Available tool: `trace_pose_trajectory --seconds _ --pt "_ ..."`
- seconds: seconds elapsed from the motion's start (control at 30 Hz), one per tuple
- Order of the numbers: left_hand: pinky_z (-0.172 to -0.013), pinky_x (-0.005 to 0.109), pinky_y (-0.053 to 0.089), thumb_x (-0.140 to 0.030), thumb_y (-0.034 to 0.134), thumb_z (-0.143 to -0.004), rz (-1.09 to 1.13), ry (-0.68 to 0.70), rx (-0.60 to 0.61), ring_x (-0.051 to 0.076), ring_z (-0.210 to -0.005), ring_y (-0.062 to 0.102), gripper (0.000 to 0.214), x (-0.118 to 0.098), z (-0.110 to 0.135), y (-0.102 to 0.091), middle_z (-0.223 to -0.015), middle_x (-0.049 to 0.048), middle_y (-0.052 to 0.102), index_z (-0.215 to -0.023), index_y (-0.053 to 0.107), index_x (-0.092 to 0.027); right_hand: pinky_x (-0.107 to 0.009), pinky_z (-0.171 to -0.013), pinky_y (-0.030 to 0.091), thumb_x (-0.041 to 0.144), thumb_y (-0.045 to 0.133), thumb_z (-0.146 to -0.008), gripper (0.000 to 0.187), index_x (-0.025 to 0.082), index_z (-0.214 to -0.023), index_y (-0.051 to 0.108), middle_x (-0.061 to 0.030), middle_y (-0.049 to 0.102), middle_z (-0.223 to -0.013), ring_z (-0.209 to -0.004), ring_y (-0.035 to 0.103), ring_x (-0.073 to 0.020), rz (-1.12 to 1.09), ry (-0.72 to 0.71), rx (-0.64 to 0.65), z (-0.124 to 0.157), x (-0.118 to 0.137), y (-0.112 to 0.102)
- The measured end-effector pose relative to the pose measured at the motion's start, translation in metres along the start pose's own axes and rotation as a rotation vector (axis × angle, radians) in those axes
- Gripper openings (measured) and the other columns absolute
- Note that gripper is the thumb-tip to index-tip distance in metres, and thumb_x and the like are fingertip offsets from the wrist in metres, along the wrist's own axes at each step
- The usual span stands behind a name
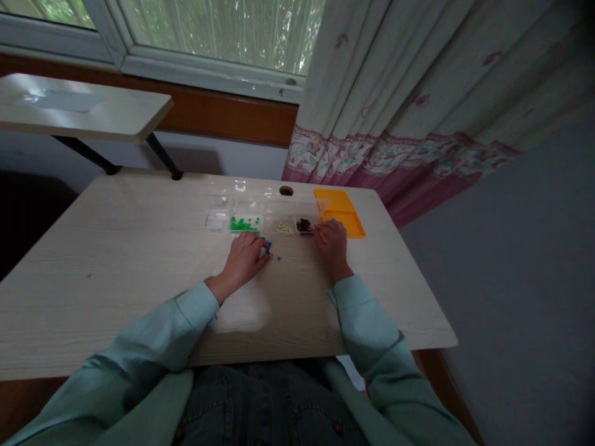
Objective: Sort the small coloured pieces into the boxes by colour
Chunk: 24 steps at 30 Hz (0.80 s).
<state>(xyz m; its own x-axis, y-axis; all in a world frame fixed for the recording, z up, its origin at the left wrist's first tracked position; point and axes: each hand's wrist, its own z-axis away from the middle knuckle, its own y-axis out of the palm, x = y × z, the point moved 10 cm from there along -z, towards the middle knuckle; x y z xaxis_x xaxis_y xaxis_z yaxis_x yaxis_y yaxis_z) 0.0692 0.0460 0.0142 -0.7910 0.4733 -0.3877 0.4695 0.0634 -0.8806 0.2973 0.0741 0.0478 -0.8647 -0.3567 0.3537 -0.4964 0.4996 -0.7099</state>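
A clear compartment box [260, 217] lies on the wooden table [139, 266]; its cells hold green beads [245, 224], pale beads [284, 228] and dark beads [304, 225]. My left hand [245, 257] rests on the table with fingers curled over small blue beads [272, 248] scattered by its fingertips. Beside the dark-bead cell, my right hand [331, 243] is closed in a pinch on a thin stick-like tool whose tip points at that cell.
An orange tray [341, 210] lies just right of the box, behind my right hand. A round cable hole [286, 190] is near the table's far edge. A second desk [83, 111] stands at the back left, with a curtain [418, 124] at right.
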Motion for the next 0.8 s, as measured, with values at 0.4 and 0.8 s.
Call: trace_pose_trajectory --seconds 0.4,0.8 --pt "-0.086 0.04 0.041 -0.038 0.067 -0.087 -0.002 0.001 -0.013 0.027 -0.102 0.052 0.02 -0.0006 -0.0003 -0.0003 -0.103 0.0086 0.06 -0.099 0.067 -0.022 -0.039 -0.088 0.045 0.037 0.051 -0.095 0.03 0.021 -0.085 0.075 -0.0059 0.071 -0.083 -0.087 0.06 -0.0208 -0.015 -0.023 0.018 -0.0005 0.0056 0.0006" --pt "-0.077 0.037 0.038 -0.032 0.062 -0.09 -0.028 -0.004 0.021 0.026 -0.096 0.054 0.013 -0.0015 -0.0037 -0.0018 -0.092 0.0072 0.064 -0.091 0.069 -0.021 -0.04 -0.09 0.045 0.035 0.052 -0.095 0.028 0.02 -0.088 0.076 -0.0059 0.072 -0.084 -0.087 0.061 -0.0204 -0.051 -0.063 0.016 0.0001 0.0077 0.0041"
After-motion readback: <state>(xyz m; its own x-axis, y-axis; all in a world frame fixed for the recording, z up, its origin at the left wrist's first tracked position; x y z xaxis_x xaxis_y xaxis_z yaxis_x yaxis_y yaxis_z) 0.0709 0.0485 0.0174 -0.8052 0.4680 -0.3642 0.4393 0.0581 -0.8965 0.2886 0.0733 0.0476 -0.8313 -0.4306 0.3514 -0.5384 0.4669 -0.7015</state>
